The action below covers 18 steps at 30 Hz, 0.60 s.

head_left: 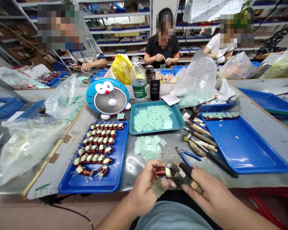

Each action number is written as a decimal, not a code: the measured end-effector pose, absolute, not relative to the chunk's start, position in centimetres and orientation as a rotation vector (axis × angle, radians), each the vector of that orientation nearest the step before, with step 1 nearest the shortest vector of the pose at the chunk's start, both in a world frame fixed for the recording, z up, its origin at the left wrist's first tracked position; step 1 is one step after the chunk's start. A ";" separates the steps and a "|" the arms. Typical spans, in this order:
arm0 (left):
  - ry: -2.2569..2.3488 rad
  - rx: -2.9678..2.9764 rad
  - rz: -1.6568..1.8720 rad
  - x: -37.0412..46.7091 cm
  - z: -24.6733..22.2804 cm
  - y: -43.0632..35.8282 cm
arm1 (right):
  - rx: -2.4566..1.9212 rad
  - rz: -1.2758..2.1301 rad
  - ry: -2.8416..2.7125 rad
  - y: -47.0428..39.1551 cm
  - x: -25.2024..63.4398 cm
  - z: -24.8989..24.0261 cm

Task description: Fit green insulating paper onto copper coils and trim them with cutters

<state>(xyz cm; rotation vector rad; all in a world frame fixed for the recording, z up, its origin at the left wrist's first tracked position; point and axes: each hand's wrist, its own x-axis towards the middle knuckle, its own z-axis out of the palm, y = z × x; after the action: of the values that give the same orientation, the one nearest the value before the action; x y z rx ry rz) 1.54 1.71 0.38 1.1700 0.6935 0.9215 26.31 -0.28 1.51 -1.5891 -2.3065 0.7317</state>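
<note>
Between the fingers of my left hand (147, 185) is a copper-wound coil (160, 172) with a pale core face. Tape wraps that hand's thumb. My right hand (204, 188) is closed around a wooden-handled tool (195, 186), and a black cover sits on one of its fingers. The tool's metal end meets the coil's right side; its exact shape is hard to make out. Just beyond my hands lies a loose pile of pale green square sheets (147, 145). Wire cutters with blue handles (188, 155) rest open-jawed beyond my right hand.
At left, a blue tray (121, 159) holds rows of coils. A teal tray (133, 126) of green sheets stands behind the pile. Hand tools (203, 139) lie beside the right blue tray (252, 147). A fan (108, 95), bottle (138, 80) and phone (155, 90) stand behind. Co-workers sit opposite.
</note>
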 end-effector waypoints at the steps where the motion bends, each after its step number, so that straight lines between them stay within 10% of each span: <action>1: 0.670 1.131 0.925 1.7 0.3 1.6 | -1.608 0.776 -2.279 -0.3 26.1 1.6; 18: 0.832 1.764 0.890 0.0 1.8 3.5 | -1.627 1.263 -1.906 -0.2 23.7 3.5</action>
<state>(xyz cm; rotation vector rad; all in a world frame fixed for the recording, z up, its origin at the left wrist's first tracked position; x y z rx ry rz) -0.01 3.49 1.75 1.7645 0.8324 0.8903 23.69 -0.16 3.51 -1.6271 -1.9065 1.2629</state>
